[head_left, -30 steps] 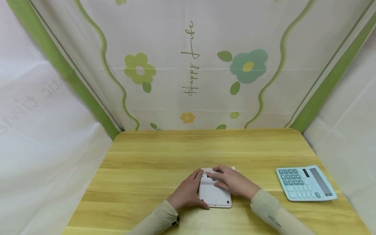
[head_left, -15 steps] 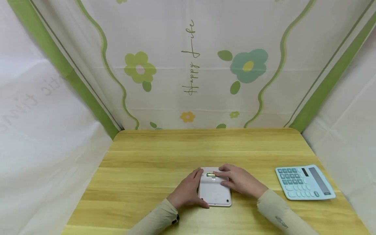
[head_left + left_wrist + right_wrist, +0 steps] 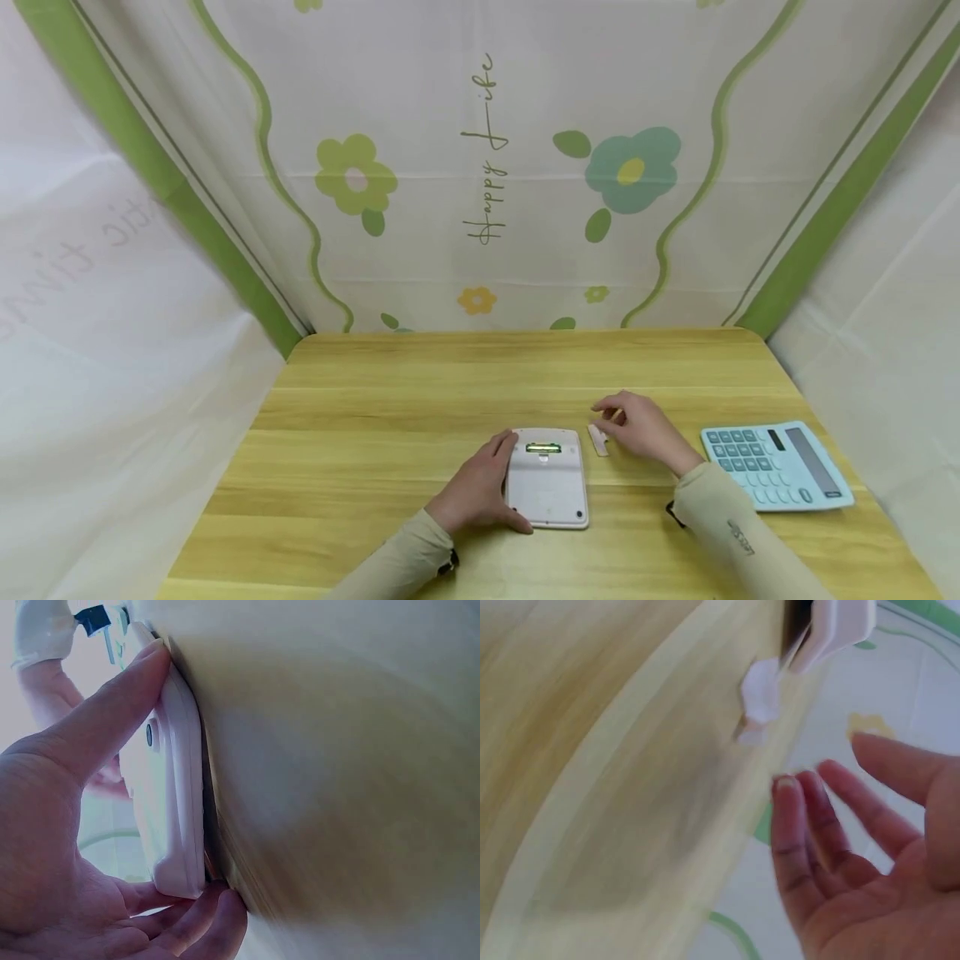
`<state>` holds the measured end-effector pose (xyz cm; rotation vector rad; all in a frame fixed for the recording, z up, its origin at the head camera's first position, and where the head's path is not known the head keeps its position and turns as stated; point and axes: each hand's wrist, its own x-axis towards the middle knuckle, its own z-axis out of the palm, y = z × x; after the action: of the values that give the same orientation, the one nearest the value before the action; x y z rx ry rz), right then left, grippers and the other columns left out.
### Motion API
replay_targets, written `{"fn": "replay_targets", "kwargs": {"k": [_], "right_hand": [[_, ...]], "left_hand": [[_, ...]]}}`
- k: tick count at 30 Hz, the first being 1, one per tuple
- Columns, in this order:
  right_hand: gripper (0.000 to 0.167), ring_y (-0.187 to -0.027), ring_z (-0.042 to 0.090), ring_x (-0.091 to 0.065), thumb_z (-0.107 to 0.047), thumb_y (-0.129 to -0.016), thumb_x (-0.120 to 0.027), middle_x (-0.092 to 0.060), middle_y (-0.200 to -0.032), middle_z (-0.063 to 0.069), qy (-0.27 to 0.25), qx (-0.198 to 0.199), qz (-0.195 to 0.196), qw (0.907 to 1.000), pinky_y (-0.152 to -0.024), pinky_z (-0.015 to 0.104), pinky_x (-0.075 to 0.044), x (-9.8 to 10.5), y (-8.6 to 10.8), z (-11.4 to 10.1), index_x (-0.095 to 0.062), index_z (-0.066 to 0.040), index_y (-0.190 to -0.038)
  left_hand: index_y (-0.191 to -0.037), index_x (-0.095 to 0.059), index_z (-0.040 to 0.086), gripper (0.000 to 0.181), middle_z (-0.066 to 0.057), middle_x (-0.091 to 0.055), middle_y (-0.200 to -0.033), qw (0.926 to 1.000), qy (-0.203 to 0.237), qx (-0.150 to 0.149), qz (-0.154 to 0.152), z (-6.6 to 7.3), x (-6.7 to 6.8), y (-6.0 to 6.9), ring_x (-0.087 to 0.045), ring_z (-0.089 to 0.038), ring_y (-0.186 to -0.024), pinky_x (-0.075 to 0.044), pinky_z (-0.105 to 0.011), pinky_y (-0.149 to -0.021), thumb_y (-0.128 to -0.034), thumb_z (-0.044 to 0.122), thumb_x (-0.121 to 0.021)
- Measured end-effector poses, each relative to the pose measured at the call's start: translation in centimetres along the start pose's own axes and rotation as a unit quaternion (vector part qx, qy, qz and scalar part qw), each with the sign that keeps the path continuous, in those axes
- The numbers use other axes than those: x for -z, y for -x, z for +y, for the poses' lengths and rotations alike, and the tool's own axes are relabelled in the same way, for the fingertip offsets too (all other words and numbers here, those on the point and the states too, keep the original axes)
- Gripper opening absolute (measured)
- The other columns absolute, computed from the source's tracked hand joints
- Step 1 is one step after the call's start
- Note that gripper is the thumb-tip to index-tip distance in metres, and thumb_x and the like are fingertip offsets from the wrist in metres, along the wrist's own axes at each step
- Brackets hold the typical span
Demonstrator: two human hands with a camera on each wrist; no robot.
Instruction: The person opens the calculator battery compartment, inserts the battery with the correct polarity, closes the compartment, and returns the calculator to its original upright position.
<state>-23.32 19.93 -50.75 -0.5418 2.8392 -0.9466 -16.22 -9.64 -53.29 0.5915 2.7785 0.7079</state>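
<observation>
A white calculator (image 3: 551, 492) lies face down on the table, its small battery compartment (image 3: 543, 448) uncovered, with something green and shiny inside. My left hand (image 3: 476, 492) grips its left side; in the left wrist view the thumb (image 3: 120, 701) spans one edge while the fingertips hold another. Just right of the calculator, a small white battery cover (image 3: 597, 440) rests on the wood. Above this cover hovers my right hand (image 3: 637, 425), fingers loosely bent. In the right wrist view nothing is between its fingers, and the cover (image 3: 760, 691) is apart from them.
A light blue calculator (image 3: 776, 467) lies face up at the right side of the wooden table (image 3: 390, 392). Flower-printed cloth (image 3: 420, 250) hangs behind the far edge, and white cloth walls (image 3: 885, 317) stand at both sides.
My right hand has left the white calculator's back and moved right, over the small cover. The battery compartment it partly hid is now fully visible. The left hand keeps its hold.
</observation>
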Motion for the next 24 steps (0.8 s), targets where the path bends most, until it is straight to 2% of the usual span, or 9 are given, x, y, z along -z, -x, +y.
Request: {"fn": "replay_targets", "kwargs": {"k": [5, 10, 17, 19, 24], "right_hand": [[0.026, -0.074, 0.016, -0.051, -0.022, -0.089, -0.082, -0.059, -0.084, 0.003, 0.009, -0.023, -0.033, 0.9991, -0.068, 0.032, -0.044, -0.7, -0.4, 1.2, -0.067, -0.006, -0.102], [0.024, -0.074, 0.017, -0.05, -0.023, -0.089, -0.082, -0.058, -0.082, 0.002, 0.016, -0.043, -0.044, 0.998, -0.067, 0.032, -0.043, -1.2, -0.5, 1.2, -0.065, -0.007, -0.096], [0.018, -0.074, 0.015, -0.051, -0.014, -0.087, -0.081, -0.059, -0.08, 0.001, 0.01, -0.041, -0.046, 0.998, -0.068, 0.031, -0.043, -1.2, -0.5, 0.9, -0.064, -0.009, -0.087], [0.016, -0.074, 0.016, -0.051, -0.013, -0.089, -0.08, -0.06, -0.08, 0.001, 0.008, -0.051, -0.044, 0.9977, -0.067, 0.031, -0.043, -1.3, -0.5, 0.9, -0.065, -0.01, -0.085], [0.008, -0.072, 0.016, -0.051, -0.013, -0.091, -0.076, -0.06, -0.078, 0.001, -0.002, -0.063, -0.027, 0.9977, -0.065, 0.03, -0.042, -1.2, -0.6, 1.0, -0.069, -0.012, -0.088]], "left_hand": [[-0.163, -0.027, 0.006, 0.137, -0.014, -0.035, -0.166, 1.0, 0.001, 0.004, -0.001, -0.1, 0.0, 0.0, -0.042, -0.032, -0.148, -0.042, -0.045, -0.119, -0.0574, 0.053, -0.1], [-0.163, -0.027, 0.006, 0.136, -0.014, -0.034, -0.166, 1.0, 0.002, 0.005, -0.002, 0.1, 0.1, 0.1, -0.042, -0.032, -0.149, -0.041, -0.045, -0.12, -0.0578, 0.053, -0.1], [-0.162, -0.027, 0.006, 0.136, -0.014, -0.035, -0.166, 1.0, -0.003, 0.004, -0.002, 0.2, 0.2, 0.1, -0.042, -0.032, -0.148, -0.042, -0.044, -0.12, -0.0582, 0.054, -0.1], [-0.162, -0.028, 0.006, 0.135, -0.014, -0.035, -0.165, 1.0, -0.005, 0.002, -0.001, 0.2, 0.2, 0.1, -0.043, -0.032, -0.148, -0.042, -0.044, -0.119, -0.0581, 0.054, -0.1], [-0.162, -0.028, 0.006, 0.135, -0.014, -0.036, -0.165, 1.0, -0.006, 0.001, 0.0, 0.1, 0.1, 0.1, -0.042, -0.031, -0.148, -0.042, -0.044, -0.119, -0.0582, 0.054, -0.099]]}}
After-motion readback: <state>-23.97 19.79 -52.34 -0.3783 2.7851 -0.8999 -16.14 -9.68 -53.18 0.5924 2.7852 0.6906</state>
